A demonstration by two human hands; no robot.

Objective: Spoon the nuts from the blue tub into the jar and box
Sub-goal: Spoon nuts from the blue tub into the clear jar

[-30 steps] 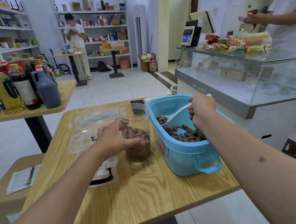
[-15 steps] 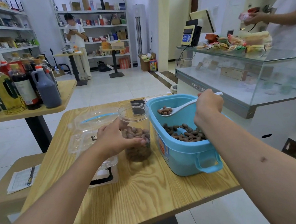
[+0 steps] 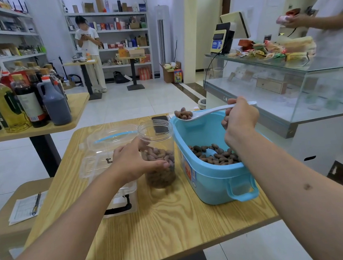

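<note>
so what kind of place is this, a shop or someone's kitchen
Most likely a small shop. A glass display counter carries a payment terminal and packaged snacks, stocked shelves line the back wall, and a side table holds bottles of oil and sauce.

just one head cam, wide angle, looking forward and down, close over the surface, shop behind

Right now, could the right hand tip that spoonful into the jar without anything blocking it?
Probably yes. The right hand holds the spoon level above the blue tub, beside the jar. The jar's mouth is open, and the left hand holds its side, not its top.
</note>
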